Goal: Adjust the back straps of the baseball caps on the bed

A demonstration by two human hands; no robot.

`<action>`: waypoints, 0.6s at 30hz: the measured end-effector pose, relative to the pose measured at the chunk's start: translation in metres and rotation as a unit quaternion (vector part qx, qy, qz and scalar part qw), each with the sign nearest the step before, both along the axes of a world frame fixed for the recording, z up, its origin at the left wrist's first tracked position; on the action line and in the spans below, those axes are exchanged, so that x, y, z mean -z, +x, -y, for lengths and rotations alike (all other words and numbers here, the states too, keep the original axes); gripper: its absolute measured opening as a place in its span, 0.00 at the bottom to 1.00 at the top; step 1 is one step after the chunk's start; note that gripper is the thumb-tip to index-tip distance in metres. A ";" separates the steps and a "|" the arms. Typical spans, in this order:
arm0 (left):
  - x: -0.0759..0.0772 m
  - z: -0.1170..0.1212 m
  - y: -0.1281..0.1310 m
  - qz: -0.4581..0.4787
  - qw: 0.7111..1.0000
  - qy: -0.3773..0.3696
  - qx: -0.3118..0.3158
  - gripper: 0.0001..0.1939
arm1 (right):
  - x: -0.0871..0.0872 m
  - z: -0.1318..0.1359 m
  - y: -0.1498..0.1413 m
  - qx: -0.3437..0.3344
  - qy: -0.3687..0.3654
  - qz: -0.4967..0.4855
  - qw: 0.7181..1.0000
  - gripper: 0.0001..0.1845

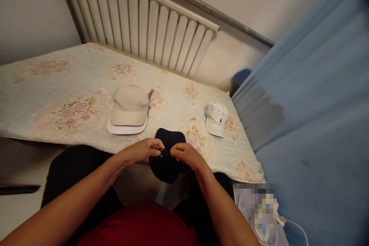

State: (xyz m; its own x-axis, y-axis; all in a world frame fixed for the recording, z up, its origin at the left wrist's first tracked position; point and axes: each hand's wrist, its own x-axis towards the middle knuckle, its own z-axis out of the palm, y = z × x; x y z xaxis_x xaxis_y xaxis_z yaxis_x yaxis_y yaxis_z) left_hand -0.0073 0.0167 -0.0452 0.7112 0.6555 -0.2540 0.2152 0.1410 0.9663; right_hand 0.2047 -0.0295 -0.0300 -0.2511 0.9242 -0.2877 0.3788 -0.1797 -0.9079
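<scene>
Between my hands is a black baseball cap point(164, 169), held at the near edge of the table; its brim points away from me over the tablecloth. My left hand point(151, 148) pinches the cap beside a small light mark on its front. With thumb and fingertips, my right hand point(184, 153) grips the same cap just to the right of that mark. Ahead and to the left lies a beige cap point(129, 102), stacked on another cap whose white brim point(127, 128) sticks out below. A white cap point(216, 117) with a small dark logo rests farther right.
A flower-patterned cloth point(95, 123) covers the table. Along its back runs a white radiator point(144, 19) against the wall. A blue curtain point(302, 123) hangs at the right. Beside the table's near right corner are a blurred-out item point(265, 215) and a white cable point(298, 225).
</scene>
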 end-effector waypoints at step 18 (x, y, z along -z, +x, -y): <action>0.000 -0.003 -0.009 0.071 0.994 -0.035 0.080 0.14 | 0.009 0.001 0.000 0.012 -0.020 -0.067 0.997 0.09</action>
